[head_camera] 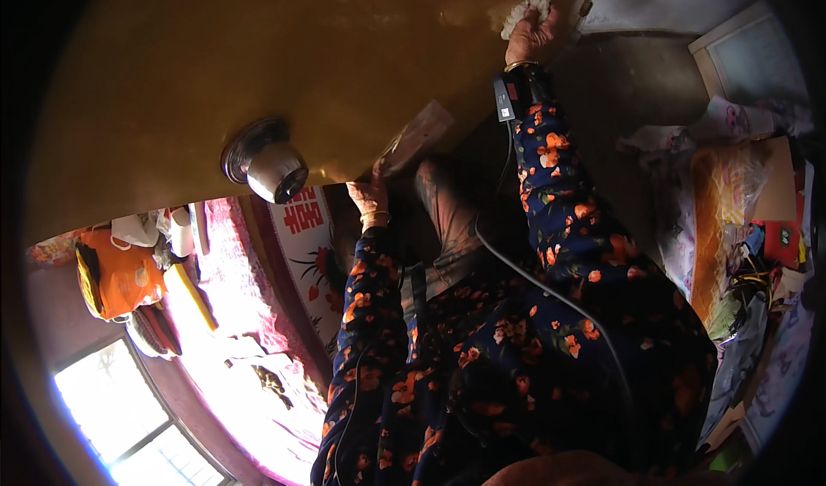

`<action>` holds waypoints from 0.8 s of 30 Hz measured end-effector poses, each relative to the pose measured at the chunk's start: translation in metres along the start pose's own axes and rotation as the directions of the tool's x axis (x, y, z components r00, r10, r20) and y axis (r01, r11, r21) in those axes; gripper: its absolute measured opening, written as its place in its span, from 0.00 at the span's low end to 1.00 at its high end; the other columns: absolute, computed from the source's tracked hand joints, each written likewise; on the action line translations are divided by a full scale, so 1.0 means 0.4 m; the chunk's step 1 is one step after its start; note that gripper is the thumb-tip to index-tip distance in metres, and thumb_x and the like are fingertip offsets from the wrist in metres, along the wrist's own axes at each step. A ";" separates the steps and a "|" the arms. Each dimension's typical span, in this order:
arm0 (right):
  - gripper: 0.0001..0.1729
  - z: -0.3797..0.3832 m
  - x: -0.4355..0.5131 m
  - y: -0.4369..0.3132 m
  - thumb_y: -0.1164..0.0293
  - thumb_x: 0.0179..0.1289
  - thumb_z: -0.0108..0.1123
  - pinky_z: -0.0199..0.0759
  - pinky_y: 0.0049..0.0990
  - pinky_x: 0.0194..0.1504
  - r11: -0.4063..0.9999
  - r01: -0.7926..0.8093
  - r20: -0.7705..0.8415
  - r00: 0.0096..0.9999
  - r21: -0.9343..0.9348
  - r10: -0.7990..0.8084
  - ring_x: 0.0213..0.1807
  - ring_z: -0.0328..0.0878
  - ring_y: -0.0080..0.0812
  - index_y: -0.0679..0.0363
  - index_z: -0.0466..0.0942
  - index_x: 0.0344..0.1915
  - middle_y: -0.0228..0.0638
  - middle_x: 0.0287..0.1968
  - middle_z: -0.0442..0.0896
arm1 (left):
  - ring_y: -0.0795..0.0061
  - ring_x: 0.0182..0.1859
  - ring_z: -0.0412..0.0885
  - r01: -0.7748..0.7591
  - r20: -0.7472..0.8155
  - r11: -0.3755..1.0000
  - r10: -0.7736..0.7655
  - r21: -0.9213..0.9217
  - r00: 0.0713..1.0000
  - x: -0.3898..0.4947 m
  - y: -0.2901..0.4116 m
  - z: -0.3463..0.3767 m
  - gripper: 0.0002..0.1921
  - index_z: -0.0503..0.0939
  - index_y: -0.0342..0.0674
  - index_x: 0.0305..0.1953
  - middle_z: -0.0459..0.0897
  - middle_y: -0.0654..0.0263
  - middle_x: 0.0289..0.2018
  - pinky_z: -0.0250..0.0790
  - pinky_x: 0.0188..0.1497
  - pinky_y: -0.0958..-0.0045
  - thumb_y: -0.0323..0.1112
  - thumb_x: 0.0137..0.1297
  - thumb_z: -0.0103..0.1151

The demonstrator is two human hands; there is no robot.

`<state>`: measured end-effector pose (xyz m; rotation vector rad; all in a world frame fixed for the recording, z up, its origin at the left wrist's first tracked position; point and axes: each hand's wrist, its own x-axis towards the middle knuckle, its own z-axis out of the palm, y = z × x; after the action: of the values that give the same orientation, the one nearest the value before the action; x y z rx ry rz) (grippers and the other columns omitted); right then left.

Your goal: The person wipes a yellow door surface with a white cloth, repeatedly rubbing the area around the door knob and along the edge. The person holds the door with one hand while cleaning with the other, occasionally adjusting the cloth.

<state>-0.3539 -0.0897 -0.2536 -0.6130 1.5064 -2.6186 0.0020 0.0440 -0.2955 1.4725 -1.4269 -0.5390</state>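
My right hand (532,36) holds a crumpled whitish cloth (526,15) against the brown, glossy door panel (361,66), near a small hinge (586,7) on its edge. My left hand (369,196) grips the panel's near edge, its fingers partly hidden. Beside that hand a pale, translucent strip (419,136) lies along the edge; what it is cannot be made out. A round metal doorknob (276,166) on a dark rosette stands out from the panel, left of my left hand.
A cable (561,299) crosses my flowered clothing, and a small device (504,99) sits at my right wrist. At lower left, a sunlit bed (239,331) holds an orange bag (122,273) beside a window (129,415). Cluttered belongings (742,260) lie at right.
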 end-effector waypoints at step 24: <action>0.23 -0.028 0.148 -0.034 0.62 0.70 0.50 0.72 0.30 0.40 0.904 0.200 0.033 0.979 -0.377 -0.203 0.38 0.78 0.36 0.56 0.69 0.62 0.33 0.44 0.82 | 0.63 0.46 0.79 0.067 0.000 0.994 -0.067 0.089 0.998 -0.019 -0.004 -0.001 0.29 0.73 0.31 0.51 0.82 0.56 0.44 0.70 0.52 0.64 0.42 0.56 0.74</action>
<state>-0.4105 -0.0880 -0.2290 -0.8296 2.0810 -2.4768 0.0014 0.0509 -0.2993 1.5952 -1.4235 -0.5255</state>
